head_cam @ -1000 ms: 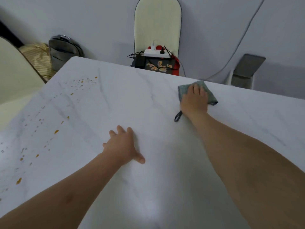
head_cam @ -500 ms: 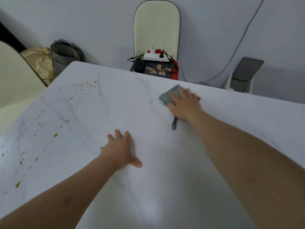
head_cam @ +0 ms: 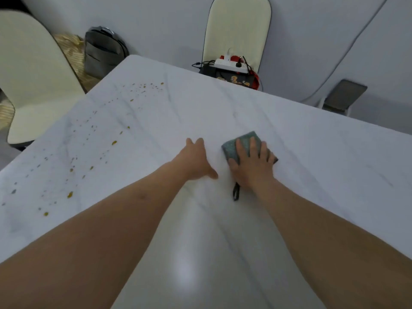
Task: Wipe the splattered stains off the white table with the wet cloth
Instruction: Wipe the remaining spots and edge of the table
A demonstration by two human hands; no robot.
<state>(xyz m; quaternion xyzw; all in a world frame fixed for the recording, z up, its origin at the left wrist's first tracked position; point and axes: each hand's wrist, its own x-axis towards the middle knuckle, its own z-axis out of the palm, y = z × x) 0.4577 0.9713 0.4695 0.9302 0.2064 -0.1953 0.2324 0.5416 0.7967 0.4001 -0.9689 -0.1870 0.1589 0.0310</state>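
Note:
A white marble-look table [head_cam: 312, 166] fills the view. Several yellow-brown and grey stains [head_cam: 93, 148] are splattered over its left part. A folded grey-green cloth [head_cam: 234, 146] lies near the table's middle, a dark loop [head_cam: 235, 192] trailing from it toward me. My right hand [head_cam: 252, 166] presses flat on the cloth, fingers spread over it. My left hand [head_cam: 196, 161] rests flat on the bare table just left of the cloth, fingers apart, holding nothing. The stains lie well to the left of both hands.
A cream chair [head_cam: 238, 30] stands behind the far edge, with a white power strip [head_cam: 231, 63] and cables on its seat. Another cream chair [head_cam: 33, 70] is at the left. A grey backpack [head_cam: 102, 50] sits on the floor beyond the table's left corner.
My right hand has slid the cloth left and toward me, from the far right to beside my left hand. The view has shifted, so the stains sit closer to centre.

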